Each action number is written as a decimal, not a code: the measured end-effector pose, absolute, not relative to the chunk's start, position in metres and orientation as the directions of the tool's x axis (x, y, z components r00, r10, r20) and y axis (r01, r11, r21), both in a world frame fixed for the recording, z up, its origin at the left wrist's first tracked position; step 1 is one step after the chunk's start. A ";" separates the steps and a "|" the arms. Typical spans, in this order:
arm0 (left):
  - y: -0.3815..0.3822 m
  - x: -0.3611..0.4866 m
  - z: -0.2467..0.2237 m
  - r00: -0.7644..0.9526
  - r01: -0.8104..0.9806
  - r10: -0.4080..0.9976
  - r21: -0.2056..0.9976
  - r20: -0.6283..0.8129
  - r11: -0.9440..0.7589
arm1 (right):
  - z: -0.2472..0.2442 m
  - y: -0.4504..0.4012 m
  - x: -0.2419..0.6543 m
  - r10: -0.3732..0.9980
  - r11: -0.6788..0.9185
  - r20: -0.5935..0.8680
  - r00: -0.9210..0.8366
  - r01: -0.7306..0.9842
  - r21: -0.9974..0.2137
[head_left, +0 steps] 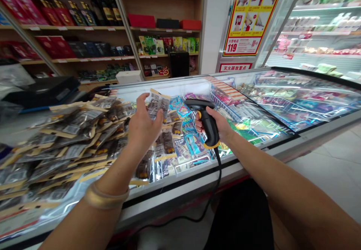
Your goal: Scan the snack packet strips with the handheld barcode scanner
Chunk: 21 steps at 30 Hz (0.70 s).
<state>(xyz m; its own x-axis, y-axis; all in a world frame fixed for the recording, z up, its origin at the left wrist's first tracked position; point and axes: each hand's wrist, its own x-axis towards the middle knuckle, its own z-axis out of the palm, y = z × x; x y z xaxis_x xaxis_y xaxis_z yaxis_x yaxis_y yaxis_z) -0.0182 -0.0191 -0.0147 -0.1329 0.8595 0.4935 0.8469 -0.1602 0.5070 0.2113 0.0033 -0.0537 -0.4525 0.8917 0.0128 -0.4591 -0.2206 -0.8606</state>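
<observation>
Between the thumb and fingers of my left hand [145,124] is a small snack packet [158,104], clear with dark contents and a tan edge. My right hand [218,124] is wrapped round the handle of a black and yellow barcode scanner [210,126], whose head points left toward the packet. The scanner's black cable [217,182] hangs down over the freezer edge. A large heap of similar packets [73,141] lies to the left of my left hand. A few more packets [166,143] lie on the glass below the held one.
Under my hands is a glass-topped chest freezer [180,188] holding wire baskets of coloured packages. Behind it stand shelves [166,30] with boxes, bottles and bags. A white box [129,77] sits beyond the heap. A refrigerated display [321,32] is at the right.
</observation>
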 end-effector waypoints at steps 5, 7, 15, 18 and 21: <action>-0.022 -0.062 -0.008 -0.244 0.892 0.847 0.451 0.472 0.006 | -0.048 0.017 0.182 0.942 -0.191 -0.022 -0.336 -0.477 -0.858; -0.025 -0.071 -0.015 -0.188 0.935 0.834 0.355 0.519 -0.010 | -0.047 0.023 0.165 0.942 -0.248 -0.094 -0.322 -0.481 -0.841; -0.036 -0.066 -0.036 0.062 0.984 0.818 0.102 0.573 -0.146 | -0.052 0.025 0.133 0.900 -0.362 -0.157 -0.407 -0.496 -0.789; -0.036 -0.065 -0.036 0.051 0.985 0.816 0.104 0.576 -0.135 | -0.056 0.025 0.136 0.907 -0.363 -0.166 -0.386 -0.519 -0.774; -0.036 -0.066 -0.037 0.048 0.984 0.794 0.106 0.606 -0.140 | -0.060 0.026 0.138 0.903 -0.350 -0.130 -0.410 -0.523 -0.778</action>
